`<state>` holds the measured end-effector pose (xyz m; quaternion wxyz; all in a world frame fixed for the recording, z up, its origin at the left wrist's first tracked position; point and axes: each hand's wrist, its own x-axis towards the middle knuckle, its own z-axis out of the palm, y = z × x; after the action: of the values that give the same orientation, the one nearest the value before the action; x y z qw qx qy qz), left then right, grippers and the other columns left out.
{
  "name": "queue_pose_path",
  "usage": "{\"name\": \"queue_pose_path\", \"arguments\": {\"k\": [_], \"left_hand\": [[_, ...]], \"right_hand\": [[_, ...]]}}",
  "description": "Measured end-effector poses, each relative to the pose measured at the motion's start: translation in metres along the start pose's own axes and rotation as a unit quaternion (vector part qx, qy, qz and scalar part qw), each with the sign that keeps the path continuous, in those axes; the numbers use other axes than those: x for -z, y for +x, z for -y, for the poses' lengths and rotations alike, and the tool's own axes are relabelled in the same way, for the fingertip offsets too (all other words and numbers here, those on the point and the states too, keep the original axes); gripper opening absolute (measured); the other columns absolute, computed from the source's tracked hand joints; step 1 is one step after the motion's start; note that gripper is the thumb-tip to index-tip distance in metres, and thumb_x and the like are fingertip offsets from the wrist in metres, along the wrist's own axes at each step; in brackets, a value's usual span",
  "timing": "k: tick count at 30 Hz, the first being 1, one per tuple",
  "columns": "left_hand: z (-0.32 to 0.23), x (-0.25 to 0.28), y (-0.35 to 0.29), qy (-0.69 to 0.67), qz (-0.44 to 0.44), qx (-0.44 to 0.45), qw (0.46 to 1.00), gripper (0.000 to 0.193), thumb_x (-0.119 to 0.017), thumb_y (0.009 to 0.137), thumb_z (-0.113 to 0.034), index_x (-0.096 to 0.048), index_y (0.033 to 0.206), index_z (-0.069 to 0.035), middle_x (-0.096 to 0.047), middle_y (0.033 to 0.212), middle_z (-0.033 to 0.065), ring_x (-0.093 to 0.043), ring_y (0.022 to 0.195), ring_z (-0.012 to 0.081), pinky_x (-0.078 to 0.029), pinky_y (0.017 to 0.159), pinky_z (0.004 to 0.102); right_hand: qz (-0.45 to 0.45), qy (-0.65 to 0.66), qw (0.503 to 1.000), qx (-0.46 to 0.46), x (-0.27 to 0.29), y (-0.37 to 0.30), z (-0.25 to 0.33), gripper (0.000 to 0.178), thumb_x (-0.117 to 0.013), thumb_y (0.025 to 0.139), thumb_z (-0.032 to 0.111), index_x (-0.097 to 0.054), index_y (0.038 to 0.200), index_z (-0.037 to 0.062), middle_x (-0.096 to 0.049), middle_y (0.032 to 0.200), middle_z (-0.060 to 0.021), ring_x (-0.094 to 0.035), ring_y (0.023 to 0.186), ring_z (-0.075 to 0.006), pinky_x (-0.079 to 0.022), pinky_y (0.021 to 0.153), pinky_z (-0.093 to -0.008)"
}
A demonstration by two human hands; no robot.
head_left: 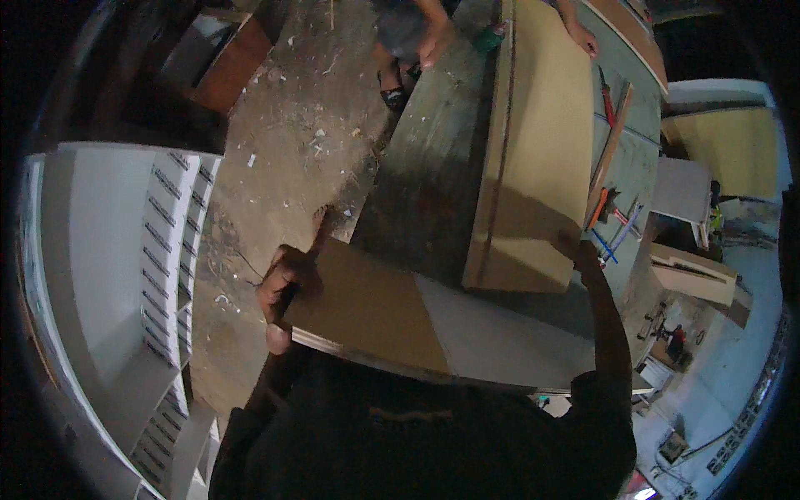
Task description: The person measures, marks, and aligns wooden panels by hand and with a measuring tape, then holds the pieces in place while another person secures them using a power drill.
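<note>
My left hand [287,282] is curled round the left end of a brown-and-pale-grey board [367,304], which lies across in front of my body. My right hand [579,248] is on the near right corner of a long cream panel [546,125], its fingers at the edge. The panel rests lengthwise on a dark green worktable [417,192], its near end close to the board. At the far end, a co-worker's hand [583,39] touches the panel's right edge. Their other hand [433,42] hangs left of the table.
Right of the panel lie a wooden strip [612,146], an orange-handled tool [597,208] and a blue stick-like tool [621,237]. A white cabinet frame with slotted strips [171,250] stands at left. Scraps litter the floor [283,142]. More boards [692,271] are at right.
</note>
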<state>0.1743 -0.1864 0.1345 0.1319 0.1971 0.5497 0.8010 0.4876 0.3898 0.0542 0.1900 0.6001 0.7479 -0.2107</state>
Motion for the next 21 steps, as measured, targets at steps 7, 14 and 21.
{"name": "queue_pose_path", "arguments": {"k": [7,14,21], "left_hand": [[-0.005,-0.005,-0.008,0.022,-0.017,-0.012,1.000,0.078,-0.056,0.084,-0.069,-0.055,0.109,0.005,-0.058,0.097,0.0133,-0.056,0.087,0.0238,-0.044,0.083,0.0360],[-0.005,-0.015,-0.010,0.037,-0.052,-0.024,0.998,0.081,-0.055,0.084,-0.071,-0.054,0.110,0.005,-0.057,0.097,0.0124,-0.055,0.087,0.0227,-0.044,0.082,0.0354],[-0.001,-0.019,-0.005,0.043,-0.078,-0.051,0.995,0.083,-0.054,0.083,-0.074,-0.052,0.111,0.004,-0.057,0.097,0.0116,-0.055,0.086,0.0215,-0.043,0.081,0.0349]], "right_hand": [[0.191,0.131,0.965,0.122,0.050,-0.073,0.054,0.066,-0.057,0.094,0.058,-0.061,0.121,-0.0024,-0.063,0.111,-0.0111,-0.058,0.100,-0.0209,-0.046,0.087,-0.0384],[0.168,0.364,0.900,0.172,0.071,-0.062,0.014,0.054,-0.043,0.104,0.029,-0.038,0.148,-0.0026,-0.048,0.145,-0.0135,-0.045,0.135,-0.0274,-0.032,0.114,-0.0388],[0.178,0.455,0.829,0.272,0.114,-0.119,0.026,0.044,-0.052,0.103,0.025,-0.053,0.136,-0.0024,-0.058,0.137,-0.0075,-0.057,0.118,-0.0159,-0.048,0.095,-0.0325]]}}
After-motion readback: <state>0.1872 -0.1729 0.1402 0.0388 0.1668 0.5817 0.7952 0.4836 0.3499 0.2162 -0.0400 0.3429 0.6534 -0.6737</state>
